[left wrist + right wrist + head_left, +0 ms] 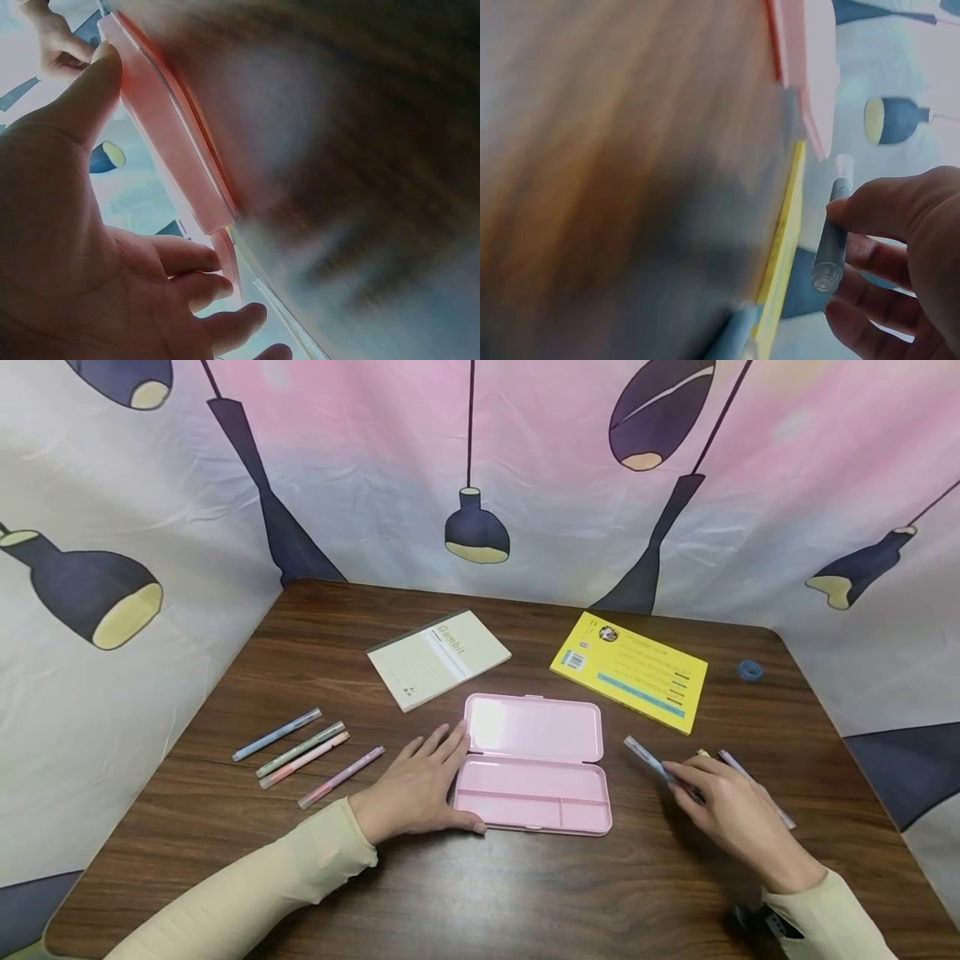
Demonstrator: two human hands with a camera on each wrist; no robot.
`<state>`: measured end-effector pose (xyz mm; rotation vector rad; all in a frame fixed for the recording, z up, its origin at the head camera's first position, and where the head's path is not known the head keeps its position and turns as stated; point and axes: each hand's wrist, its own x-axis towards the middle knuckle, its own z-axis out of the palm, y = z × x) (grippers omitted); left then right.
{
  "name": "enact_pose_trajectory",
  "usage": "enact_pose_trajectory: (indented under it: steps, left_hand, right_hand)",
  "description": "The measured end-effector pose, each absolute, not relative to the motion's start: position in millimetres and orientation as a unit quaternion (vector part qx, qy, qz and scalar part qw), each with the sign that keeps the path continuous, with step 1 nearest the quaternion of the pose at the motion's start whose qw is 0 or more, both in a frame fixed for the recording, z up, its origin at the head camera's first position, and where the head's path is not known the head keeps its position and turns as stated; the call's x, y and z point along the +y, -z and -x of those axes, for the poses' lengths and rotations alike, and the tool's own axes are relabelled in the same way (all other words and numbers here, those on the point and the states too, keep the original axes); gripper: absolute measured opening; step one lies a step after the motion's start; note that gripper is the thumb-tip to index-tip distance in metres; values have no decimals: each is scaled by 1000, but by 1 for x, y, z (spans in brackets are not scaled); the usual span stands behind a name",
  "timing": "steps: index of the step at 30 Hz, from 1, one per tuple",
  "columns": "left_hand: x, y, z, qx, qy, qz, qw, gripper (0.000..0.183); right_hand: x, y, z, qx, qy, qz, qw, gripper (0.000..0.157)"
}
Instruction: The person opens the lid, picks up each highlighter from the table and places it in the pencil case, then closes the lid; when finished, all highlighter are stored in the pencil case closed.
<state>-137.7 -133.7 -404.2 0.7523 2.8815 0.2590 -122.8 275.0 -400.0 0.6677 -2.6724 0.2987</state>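
Observation:
A pink pencil case (pixel 506 777) lies unfolded on the wooden table (pixel 480 893), lid away from me, its compartments bare. My left hand (pixel 420 793) touches the left side of the case, fingers spread, with the thumb along the front edge; the left wrist view shows this thumb (pixel 97 86) against the case wall. To the right of the case, my right hand (pixel 735 810) pinches a pen (pixel 831 247) with a clear cap between thumb and fingers. A pale purple pen (pixel 738 764) and a yellowish pen tip (pixel 702 752) show beside that hand, partly hidden under it.
Several pens, among them a blue pen (pixel 277 735) and a purple pen (pixel 341 777), lie left of my left hand. Behind the case are a cream notebook (pixel 442 660) and a yellow book (pixel 637 668). A blue tape roll (pixel 750 670) sits far right.

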Motion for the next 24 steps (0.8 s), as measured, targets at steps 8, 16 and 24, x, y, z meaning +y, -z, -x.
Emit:
enact_pose_trajectory:
  steps: [8, 16, 24]
  left_hand:
    - [-135, 405, 136, 961, -88, -248, 81, 122]
    - [-135, 404, 135, 962, -91, -246, 78, 122]
    - [-133, 401, 135, 961, -94, -248, 80, 121]
  right_hand:
    - [236, 395, 145, -914, -126, -318, 220, 31]
    - [190, 395, 159, -892, -113, -395, 188, 33]
    - [152, 399, 165, -874, -111, -452, 139, 29]
